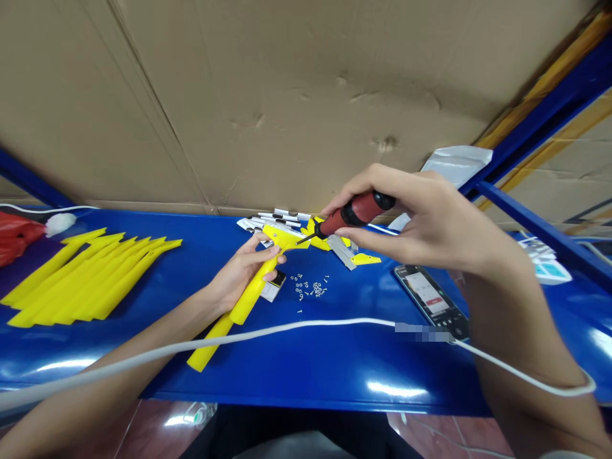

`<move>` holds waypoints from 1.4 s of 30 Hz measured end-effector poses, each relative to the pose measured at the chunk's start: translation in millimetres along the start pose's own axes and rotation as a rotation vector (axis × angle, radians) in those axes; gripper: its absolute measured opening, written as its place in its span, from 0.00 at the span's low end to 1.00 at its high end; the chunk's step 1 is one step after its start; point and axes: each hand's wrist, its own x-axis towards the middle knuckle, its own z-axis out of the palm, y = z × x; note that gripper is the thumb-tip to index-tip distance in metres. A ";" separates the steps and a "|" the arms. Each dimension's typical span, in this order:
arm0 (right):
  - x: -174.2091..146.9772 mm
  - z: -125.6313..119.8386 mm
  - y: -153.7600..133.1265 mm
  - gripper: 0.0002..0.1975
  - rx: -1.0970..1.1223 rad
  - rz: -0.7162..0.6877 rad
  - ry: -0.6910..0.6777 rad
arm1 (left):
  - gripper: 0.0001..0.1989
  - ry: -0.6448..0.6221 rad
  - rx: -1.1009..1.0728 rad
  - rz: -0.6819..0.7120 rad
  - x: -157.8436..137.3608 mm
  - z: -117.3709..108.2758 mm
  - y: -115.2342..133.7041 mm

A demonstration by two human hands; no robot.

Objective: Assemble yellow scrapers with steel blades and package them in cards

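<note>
My left hand grips a yellow scraper near its head, with the handle slanting down toward me. My right hand is closed around a red and black screwdriver. The screwdriver's tip meets the right side of the scraper's head, by a screw spot. Behind and under the held scraper, another yellow handle lies on the blue table. Several small screws and nuts are scattered just right of the left hand. A small black and white piece sits partly behind the left fingers.
A row of yellow handles lies at left, near a red bag. White pieces and yellow parts are piled at the back. A phone rests at right. A white cable crosses in front; cardboard stands behind the blue table.
</note>
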 end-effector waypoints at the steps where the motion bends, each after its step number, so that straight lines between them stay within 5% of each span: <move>1: -0.2 -0.3 0.2 0.10 -0.012 -0.005 0.013 | 0.19 -0.005 0.001 0.001 -0.1 0.3 0.3; 8: -0.6 3.9 8.2 0.11 -0.140 -0.022 0.081 | 0.19 -0.010 -0.027 0.000 -1.1 2.7 1.9; 14: 0.6 5.7 9.4 0.28 0.039 0.022 -0.034 | 0.20 0.029 -0.040 0.032 1.7 3.2 0.4; 22: 4.0 4.5 14.3 0.08 -0.085 0.002 0.006 | 0.19 0.069 -0.014 0.049 -0.9 7.9 7.6; 31: 4.6 5.3 20.9 0.17 -0.040 0.026 -0.058 | 0.19 0.083 -0.016 0.058 2.0 5.4 5.5; 42: 6.2 8.3 20.1 0.11 -0.123 0.001 0.045 | 0.18 0.096 -0.013 0.079 -0.5 7.8 10.4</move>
